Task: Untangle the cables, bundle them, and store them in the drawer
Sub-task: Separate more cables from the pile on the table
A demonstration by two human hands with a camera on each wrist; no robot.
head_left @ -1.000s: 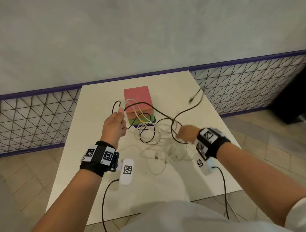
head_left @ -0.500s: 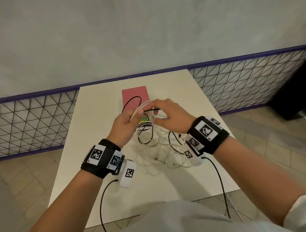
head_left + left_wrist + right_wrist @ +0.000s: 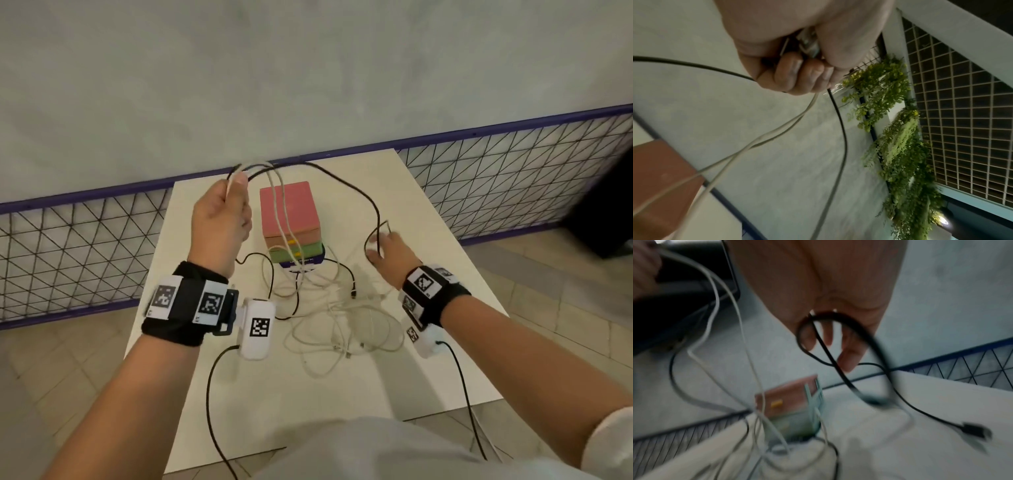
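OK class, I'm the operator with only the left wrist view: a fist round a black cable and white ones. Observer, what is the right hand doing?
Observer: The right hand holds a loop of the same black cable, low over the table.
Operator: Where do the white cables go?
Observer: They hang across the drawer box into a tangled pile on the table.
Operator: Any drawer open?
Observer: None looks open in the head view.
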